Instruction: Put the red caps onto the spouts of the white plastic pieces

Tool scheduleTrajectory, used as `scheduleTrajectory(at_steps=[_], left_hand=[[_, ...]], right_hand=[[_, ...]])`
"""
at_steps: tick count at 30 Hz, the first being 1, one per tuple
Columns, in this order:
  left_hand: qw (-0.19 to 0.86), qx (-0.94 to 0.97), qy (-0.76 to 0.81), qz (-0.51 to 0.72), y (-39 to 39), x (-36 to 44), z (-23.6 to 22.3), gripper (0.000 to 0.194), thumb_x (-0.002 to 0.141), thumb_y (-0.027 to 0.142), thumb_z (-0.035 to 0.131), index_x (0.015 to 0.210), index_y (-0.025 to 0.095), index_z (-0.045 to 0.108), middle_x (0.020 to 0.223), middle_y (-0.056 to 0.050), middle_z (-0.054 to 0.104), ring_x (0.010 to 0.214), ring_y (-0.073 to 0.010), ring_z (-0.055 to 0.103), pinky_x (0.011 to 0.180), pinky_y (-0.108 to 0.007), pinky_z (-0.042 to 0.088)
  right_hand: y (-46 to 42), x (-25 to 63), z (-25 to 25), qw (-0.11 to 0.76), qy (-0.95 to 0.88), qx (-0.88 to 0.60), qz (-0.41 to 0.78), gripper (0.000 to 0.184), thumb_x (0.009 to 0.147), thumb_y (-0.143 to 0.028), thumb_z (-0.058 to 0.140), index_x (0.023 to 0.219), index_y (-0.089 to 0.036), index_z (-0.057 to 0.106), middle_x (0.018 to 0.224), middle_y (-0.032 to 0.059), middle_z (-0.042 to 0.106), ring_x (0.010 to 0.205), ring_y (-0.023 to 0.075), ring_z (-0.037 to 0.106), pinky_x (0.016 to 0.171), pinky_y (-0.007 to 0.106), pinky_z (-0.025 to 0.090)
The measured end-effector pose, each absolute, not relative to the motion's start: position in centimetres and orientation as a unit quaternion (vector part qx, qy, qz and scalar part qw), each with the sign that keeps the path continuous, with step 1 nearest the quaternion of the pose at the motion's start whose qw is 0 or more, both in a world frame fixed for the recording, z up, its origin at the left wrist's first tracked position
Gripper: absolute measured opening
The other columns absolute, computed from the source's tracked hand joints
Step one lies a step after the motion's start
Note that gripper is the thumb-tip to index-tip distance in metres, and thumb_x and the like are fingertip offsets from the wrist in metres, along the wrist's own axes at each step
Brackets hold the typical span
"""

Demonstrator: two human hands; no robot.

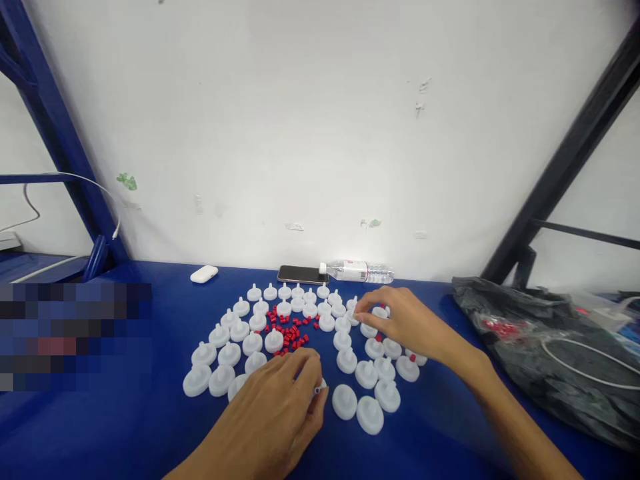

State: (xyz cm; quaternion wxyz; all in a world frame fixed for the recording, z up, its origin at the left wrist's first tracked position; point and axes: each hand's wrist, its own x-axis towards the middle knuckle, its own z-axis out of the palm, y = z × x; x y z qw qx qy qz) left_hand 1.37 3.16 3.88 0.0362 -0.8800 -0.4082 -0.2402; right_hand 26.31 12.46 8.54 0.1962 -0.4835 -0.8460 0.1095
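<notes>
My left hand [280, 400], nearest the front of the blue table, is closed on a white disc-shaped filter [323, 385] with a short nozzle; its fingers hide most of it. Farther right, my right hand [393, 317] has thumb and forefinger pinched at another white disc-shaped filter [353, 318], which stays among its neighbours. Several more such filters lie nozzle up in curved rows, such as this one [229, 354] on the left. Small red caps [290, 332] form a loose pile between the rows. A few filters at the right carry a red cap [413, 359] on the nozzle.
Against the wall lie a white earphone case [204, 274], a phone [300, 274] and a clear water bottle [357, 271]. A dark plastic bag [545, 360], with a clear packet of red caps [503, 328], covers the table's right side. Slanted posts flank the table.
</notes>
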Motion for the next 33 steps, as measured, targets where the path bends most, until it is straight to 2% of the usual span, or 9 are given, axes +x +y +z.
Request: scheduleTrajectory(at_steps=[4,9,14,18,21,26,28,31,33], left_hand=[[0.037,-0.863,-0.420,-0.278,3.6,1.0,3.2,0.013,0.092,0.009,0.050,0.092,0.021,0.055,0.093,-0.003,0.071,0.070,-0.0183,0.070,0.062,-0.031,0.060],[0.058,-0.872,-0.377,-0.307,4.9,-0.4,2.8,0.021,0.095,0.007,0.051,0.102,0.024,0.061,0.102,-0.002,0.070,0.094,-0.0192,0.068,0.084,-0.033,0.058],[0.083,-0.855,-0.385,-0.338,5.8,-1.7,2.3,0.029,0.104,0.017,0.036,0.100,0.023,0.065,0.103,-0.005,0.069,0.088,-0.0187,0.064,0.076,-0.033,0.054],[0.058,-0.862,-0.404,-0.301,5.0,-1.8,3.5,0.028,0.105,0.018,0.037,0.101,0.024,0.065,0.102,-0.004,0.067,0.090,-0.0206,0.063,0.075,-0.033,0.054],[0.030,-0.860,-0.428,-0.275,4.3,-1.4,4.7,0.030,0.105,0.017,0.035,0.096,0.024,0.063,0.098,-0.004,0.065,0.088,-0.0210,0.062,0.075,-0.035,0.054],[-0.009,-0.839,-0.478,-0.259,3.5,-0.8,5.6,0.032,0.106,0.020,0.026,0.087,0.023,0.052,0.089,-0.003,0.056,0.069,-0.0170,0.055,0.063,-0.033,0.049],[-0.022,-0.841,-0.476,-0.255,3.1,-0.7,5.8,0.028,0.105,0.021,0.027,0.088,0.023,0.049,0.091,-0.002,0.053,0.073,-0.0179,0.053,0.072,-0.037,0.051],[-0.025,-0.843,-0.470,-0.261,2.4,-0.7,5.9,0.017,0.101,0.018,0.032,0.103,0.023,0.049,0.103,-0.005,0.051,0.087,-0.0206,0.052,0.094,-0.052,0.046],[0.013,-0.841,-0.473,-0.261,2.2,-0.9,5.7,0.023,0.097,0.014,0.035,0.114,0.021,0.047,0.114,-0.009,0.049,0.097,-0.0239,0.050,0.097,-0.056,0.044]], right_hand=[[11.4,24.9,8.4,0.195,-0.867,-0.439,0.133,0.020,0.097,-0.037,0.062,0.098,-0.027,0.079,0.100,0.0006,0.078,0.096,0.0230,0.068,0.082,0.034,0.049],[11.2,23.1,6.8,0.222,-0.889,-0.396,0.056,0.022,0.103,-0.031,0.055,0.106,-0.024,0.075,0.104,0.0029,0.076,0.102,0.0244,0.063,0.091,0.041,0.046],[10.3,21.4,5.6,0.159,-0.936,-0.312,0.036,0.032,0.106,-0.022,0.045,0.130,-0.021,0.066,0.131,0.0055,0.069,0.127,0.0267,0.054,0.109,0.045,0.039],[10.0,20.9,4.9,0.113,-0.945,-0.304,0.033,0.040,0.106,-0.014,0.041,0.142,-0.015,0.057,0.145,0.0070,0.061,0.142,0.0299,0.042,0.118,0.050,0.029],[10.4,20.8,4.4,0.124,-0.945,-0.300,0.036,0.035,0.105,-0.014,0.046,0.136,-0.017,0.061,0.137,0.0064,0.067,0.135,0.0272,0.050,0.114,0.047,0.032],[11.2,20.7,4.0,0.149,-0.944,-0.292,0.020,0.014,0.099,-0.016,0.061,0.106,-0.021,0.072,0.103,0.0025,0.076,0.104,0.0210,0.064,0.099,0.039,0.040],[11.4,20.7,3.9,0.150,-0.946,-0.287,0.008,0.013,0.099,-0.016,0.061,0.100,-0.021,0.072,0.095,0.0018,0.075,0.097,0.0199,0.064,0.096,0.038,0.041],[11.3,20.8,3.8,0.152,-0.946,-0.288,0.000,0.014,0.100,-0.015,0.059,0.099,-0.021,0.071,0.089,0.0014,0.073,0.092,0.0196,0.063,0.092,0.038,0.041],[11.2,20.9,3.9,0.163,-0.942,-0.294,0.011,0.014,0.100,-0.015,0.059,0.104,-0.022,0.070,0.091,0.0018,0.073,0.093,0.0200,0.063,0.092,0.038,0.042]])
